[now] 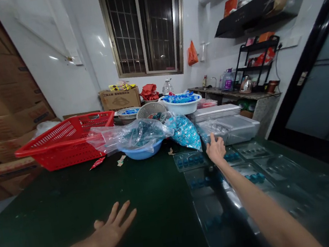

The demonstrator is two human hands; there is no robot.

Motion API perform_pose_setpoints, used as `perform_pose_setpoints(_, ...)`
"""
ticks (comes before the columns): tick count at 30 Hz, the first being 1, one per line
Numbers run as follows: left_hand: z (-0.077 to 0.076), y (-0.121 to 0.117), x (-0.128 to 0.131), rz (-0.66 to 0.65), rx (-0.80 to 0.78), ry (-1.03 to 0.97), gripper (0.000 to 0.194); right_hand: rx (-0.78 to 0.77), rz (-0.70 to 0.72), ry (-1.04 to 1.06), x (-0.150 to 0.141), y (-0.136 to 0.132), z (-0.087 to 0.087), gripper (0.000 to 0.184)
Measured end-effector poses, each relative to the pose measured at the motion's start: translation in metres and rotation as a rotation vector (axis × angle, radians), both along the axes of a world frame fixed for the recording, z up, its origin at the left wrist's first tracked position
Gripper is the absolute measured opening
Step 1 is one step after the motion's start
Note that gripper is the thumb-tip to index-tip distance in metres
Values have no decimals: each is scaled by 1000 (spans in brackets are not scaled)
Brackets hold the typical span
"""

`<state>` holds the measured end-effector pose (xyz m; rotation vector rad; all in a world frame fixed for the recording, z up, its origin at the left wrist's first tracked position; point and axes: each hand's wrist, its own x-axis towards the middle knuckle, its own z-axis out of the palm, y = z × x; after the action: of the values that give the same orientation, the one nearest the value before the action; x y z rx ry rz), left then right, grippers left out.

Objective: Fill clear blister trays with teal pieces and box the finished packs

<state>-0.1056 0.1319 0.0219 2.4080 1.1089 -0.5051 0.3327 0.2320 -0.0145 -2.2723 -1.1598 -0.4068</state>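
My left hand [107, 235] hovers flat over the dark green table [70, 195] near its front edge, fingers stretched out and apart, holding nothing. My right hand [216, 148] reaches far forward to the stack of clear plastic trays [230, 128] at the back right, fingers curled on its near edge. Several clear blister trays with small blue pieces [194, 160] lie on the table around and under my right forearm. A bag of blue wrapped pieces [185, 130] stands just left of my right hand.
A red plastic basket [65, 140] sits at the back left, beside a blue bowl in a clear bag [139, 143]. Behind stand a white basin of blue pieces [181, 102], a cardboard box [120, 98] and a counter with shelves. Stacked cartons line the left wall.
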Motion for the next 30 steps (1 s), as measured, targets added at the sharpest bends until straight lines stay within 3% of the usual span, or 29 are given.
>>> perform_pose_setpoints(11,1,-1,2,9,8,-12,130,37,-75,-35,-16,8,17,40)
perform_pose_setpoints(21,2,-1,3,2,3,-10,128,25,-54,-19,-1,10,11,51)
perform_pose_setpoints(30,0,-1,1,29,-8,-6,133,28,-33,-43,5,8,12,44)
